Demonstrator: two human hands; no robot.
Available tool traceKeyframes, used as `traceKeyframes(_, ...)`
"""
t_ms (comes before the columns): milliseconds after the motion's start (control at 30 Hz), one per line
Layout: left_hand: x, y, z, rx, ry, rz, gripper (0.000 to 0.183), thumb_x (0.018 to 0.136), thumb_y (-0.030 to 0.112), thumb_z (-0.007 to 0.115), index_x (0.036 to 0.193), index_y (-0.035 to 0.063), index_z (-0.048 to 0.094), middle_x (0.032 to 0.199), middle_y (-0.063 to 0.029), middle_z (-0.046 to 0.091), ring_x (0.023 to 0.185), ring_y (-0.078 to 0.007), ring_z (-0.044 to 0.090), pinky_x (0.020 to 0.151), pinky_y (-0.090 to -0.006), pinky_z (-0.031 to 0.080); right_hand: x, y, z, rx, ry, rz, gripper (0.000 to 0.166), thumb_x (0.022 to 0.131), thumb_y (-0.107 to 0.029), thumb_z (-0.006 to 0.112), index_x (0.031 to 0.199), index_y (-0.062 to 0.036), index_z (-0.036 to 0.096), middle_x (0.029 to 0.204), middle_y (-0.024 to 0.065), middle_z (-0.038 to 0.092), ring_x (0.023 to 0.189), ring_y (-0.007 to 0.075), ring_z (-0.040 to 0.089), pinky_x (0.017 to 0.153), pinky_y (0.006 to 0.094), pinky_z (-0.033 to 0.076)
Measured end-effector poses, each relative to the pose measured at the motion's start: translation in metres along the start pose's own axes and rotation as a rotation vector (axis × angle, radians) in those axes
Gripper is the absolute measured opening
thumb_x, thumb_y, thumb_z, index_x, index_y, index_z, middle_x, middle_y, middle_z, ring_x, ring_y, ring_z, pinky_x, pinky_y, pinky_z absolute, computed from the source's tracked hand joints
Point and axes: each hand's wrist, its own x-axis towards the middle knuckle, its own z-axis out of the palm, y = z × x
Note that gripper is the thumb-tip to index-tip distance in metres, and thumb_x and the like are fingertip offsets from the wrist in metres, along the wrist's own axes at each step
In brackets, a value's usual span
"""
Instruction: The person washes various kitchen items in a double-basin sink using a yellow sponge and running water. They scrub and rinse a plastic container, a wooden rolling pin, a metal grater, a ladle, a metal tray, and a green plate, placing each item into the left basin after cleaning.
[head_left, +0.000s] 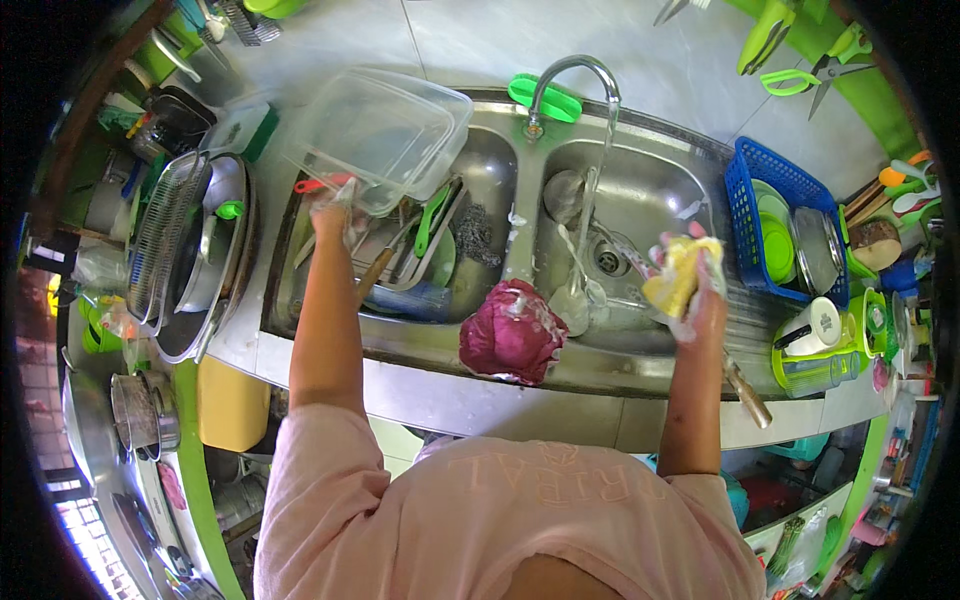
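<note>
My left hand (339, 210), wet with suds, is over the left sink basin (495, 172), at the near corner of a clear plastic container (375, 124). A red handle (324, 183) shows right beside its fingers; whether they grip anything is unclear. Over the right basin (667, 172), my right hand (701, 281) grips a soapy yellow sponge (679, 274). A long utensil with a worn handle (746, 390) passes behind that hand, its foamy shaft (626, 251) reaching toward the drain. Water runs from the faucet (577, 64) onto a ladle (564, 196) and spoons (574, 304).
A soapy maroon cloth (514, 330) lies on the divider's front edge. The left basin holds a green-handled utensil (431, 221), a wooden handle (375, 271) and a dark scouring pad (474, 234). Right stands a blue basket (739, 206) of dishes; left, metal trays (169, 240).
</note>
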Motion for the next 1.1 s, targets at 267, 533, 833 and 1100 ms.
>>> traceKeyframes(267,-0.097,0.025,-0.020,-0.680,-0.420,-0.236,0.040,0.075,0.032,0.061,0.098,0.0056,0.041,0.098,-0.0116,0.053,0.089,-0.0280,0.056,0.069,-0.0419,0.050,0.023,0.079,0.091,-0.157,-0.221,0.003,0.029,0.083,-0.029,0.048,0.100,-0.0055,0.050,0.085,0.0122,0.057,0.072,0.0181,0.056,0.062,0.0316,0.045)
traceKeyframes(533,-0.175,0.054,-0.005,-0.563,-0.661,-0.249,0.032,0.073,0.003,0.054,0.104,0.0007,0.047,0.083,-0.0062,0.055,0.068,-0.0155,0.056,0.056,-0.0265,0.049,0.065,0.112,0.192,-0.986,-0.517,-0.694,0.033,0.070,-0.016,0.056,0.103,-0.0133,0.056,0.095,0.0083,0.058,0.080,0.0283,0.057,0.070,0.0366,0.046)
traceKeyframes(833,-0.179,0.014,0.012,-0.383,-1.251,-0.185,0.031,0.075,0.002,0.057,0.103,0.0056,0.044,0.111,-0.0130,0.052,0.088,-0.0238,0.058,0.063,-0.0327,0.052,0.098,0.091,0.175,-1.123,-0.327,-0.799,0.027,0.076,-0.008,0.050,0.103,-0.0045,0.052,0.100,0.0142,0.055,0.093,0.0249,0.053,0.081,0.0319,0.040)
traceKeyframes(1100,-0.184,0.022,0.022,-0.212,-1.344,-0.035,0.027,0.075,0.002,0.055,0.102,0.0022,0.050,0.096,-0.0074,0.059,0.082,-0.0148,0.056,0.070,-0.0288,0.048,0.091,0.082,0.191,-1.194,-0.326,-0.889,0.036,0.073,-0.009,0.055,0.108,-0.0085,0.050,0.109,0.0122,0.051,0.098,0.0285,0.050,0.083,0.0357,0.040)
